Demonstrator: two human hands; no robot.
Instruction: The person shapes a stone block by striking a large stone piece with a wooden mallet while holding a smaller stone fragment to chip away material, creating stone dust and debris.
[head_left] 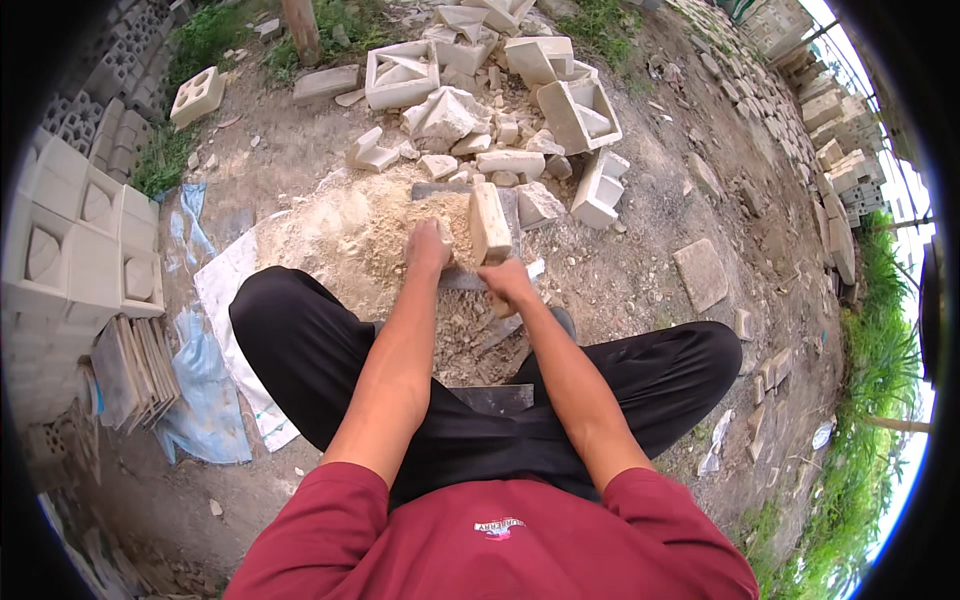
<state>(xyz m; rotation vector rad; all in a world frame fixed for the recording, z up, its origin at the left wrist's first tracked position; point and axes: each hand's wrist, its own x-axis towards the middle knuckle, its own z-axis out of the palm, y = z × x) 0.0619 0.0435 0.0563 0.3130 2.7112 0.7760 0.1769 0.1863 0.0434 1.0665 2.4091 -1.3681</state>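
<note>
My right hand (510, 283) is closed round the short handle of a wooden mallet (489, 225), whose thick pale block of a head stands over a dark flat slab (507, 248). To its left, my left hand (427, 246) is down at the slab's edge with its fingers curled. What those fingers hold, if anything, I cannot make out. Sandy crushed rubble (375, 235) heaps up around the left hand and spreads over a white sheet (232, 290). More crumbled bits lie between my knees, beside another dark flat piece (500, 399).
Broken cream blocks (445, 118) and open moulded pieces (580, 112) pile up beyond the slab. Stacked pale blocks (90, 220) stand at left, above leaning thin boards (135, 370) and a blue sheet (205, 395). A flat stone (700, 275) lies right; grass (880, 370) edges the far right.
</note>
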